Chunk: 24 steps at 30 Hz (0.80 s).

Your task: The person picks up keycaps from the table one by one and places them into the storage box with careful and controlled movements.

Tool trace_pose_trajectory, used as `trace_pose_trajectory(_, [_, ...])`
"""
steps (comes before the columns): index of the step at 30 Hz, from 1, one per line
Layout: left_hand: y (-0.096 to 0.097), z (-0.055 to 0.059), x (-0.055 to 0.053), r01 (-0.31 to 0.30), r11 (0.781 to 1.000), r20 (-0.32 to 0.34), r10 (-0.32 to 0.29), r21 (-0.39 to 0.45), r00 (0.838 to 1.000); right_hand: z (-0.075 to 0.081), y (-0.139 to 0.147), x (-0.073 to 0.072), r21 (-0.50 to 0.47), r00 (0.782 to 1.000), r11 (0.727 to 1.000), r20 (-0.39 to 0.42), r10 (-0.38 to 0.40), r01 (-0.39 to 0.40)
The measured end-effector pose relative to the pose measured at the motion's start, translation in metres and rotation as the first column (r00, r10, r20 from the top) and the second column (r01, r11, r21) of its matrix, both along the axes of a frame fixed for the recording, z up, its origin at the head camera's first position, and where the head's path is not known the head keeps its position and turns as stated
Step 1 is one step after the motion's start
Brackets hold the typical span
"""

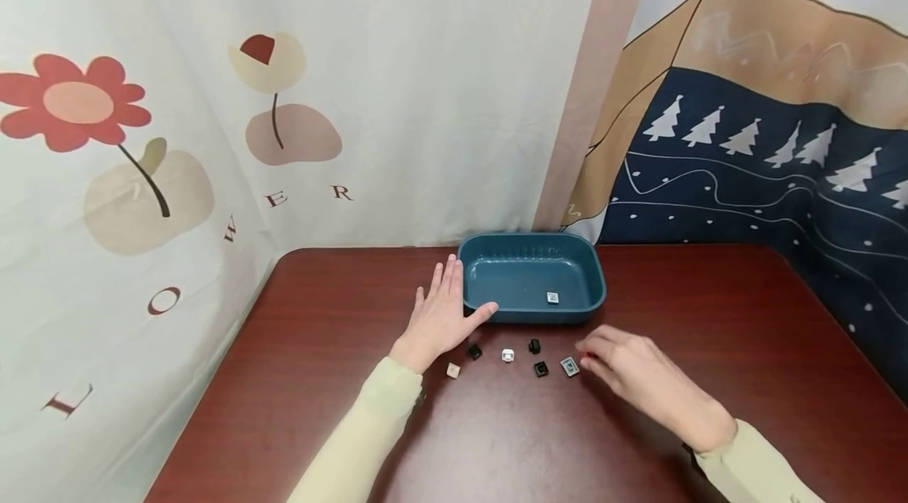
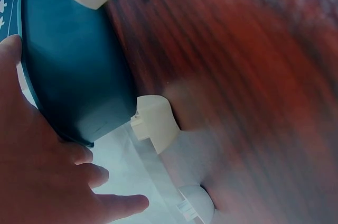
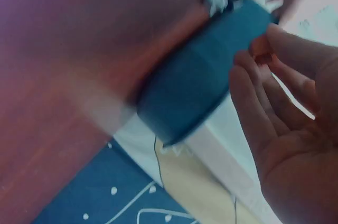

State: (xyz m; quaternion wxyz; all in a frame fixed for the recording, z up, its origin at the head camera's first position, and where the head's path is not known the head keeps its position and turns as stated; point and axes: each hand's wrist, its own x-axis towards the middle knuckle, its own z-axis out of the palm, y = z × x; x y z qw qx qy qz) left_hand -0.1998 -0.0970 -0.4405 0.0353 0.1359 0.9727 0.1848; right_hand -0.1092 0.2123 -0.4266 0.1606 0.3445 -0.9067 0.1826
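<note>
My left hand (image 1: 441, 318) lies with straight fingers along the left side of a blue plastic tub (image 1: 507, 286), its thumb over the near rim. Inside the tub sits one small white piece (image 1: 552, 298). With thumb and fingertips my right hand (image 1: 634, 373) pinches a small orange-red keycap-like piece (image 3: 262, 49), largely hidden by the fingers. Just left of that hand a grey-white piece (image 1: 570, 367) lies on the table. The left wrist view shows white keycap-like pieces (image 2: 158, 122) with short stems, close by the tub.
Before the tub, a white piece (image 1: 507, 355), a cream piece (image 1: 453, 370) and several black pieces (image 1: 541, 369) are spread on the red-brown table (image 1: 319, 345). Printed curtains (image 1: 426, 77) hang behind the table's back edge.
</note>
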Motion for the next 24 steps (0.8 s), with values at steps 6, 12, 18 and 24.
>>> trace_pose_trajectory(6, [0.001, 0.000, -0.001, 0.009, 1.000, -0.015, -0.009, 0.012, 1.000, 0.013, 0.005, -0.024, -0.102, 0.988, 0.990, -0.108, -0.113, 0.102])
trace_pose_trajectory(12, [0.000, -0.002, 0.000, 0.003, 1.000, -0.015, -0.003, 0.007, 1.000, 0.018, 0.004, -0.044, -0.165, 0.981, 0.972, -0.066, -0.181, 0.168])
trace_pose_trajectory(18, [0.000, -0.002, 0.001, 0.001, 1.000, -0.007, -0.001, 0.002, 1.000, 0.016, 0.001, -0.058, -0.217, 0.973, 0.951, -0.028, -0.230, 0.219])
trace_pose_trajectory(24, [0.000, 0.000, 0.001, 0.003, 1.000, -0.011, -0.003, 0.012, 1.000, 0.014, -0.004, -0.073, -0.244, 0.963, 0.934, -0.007, -0.270, 0.260])
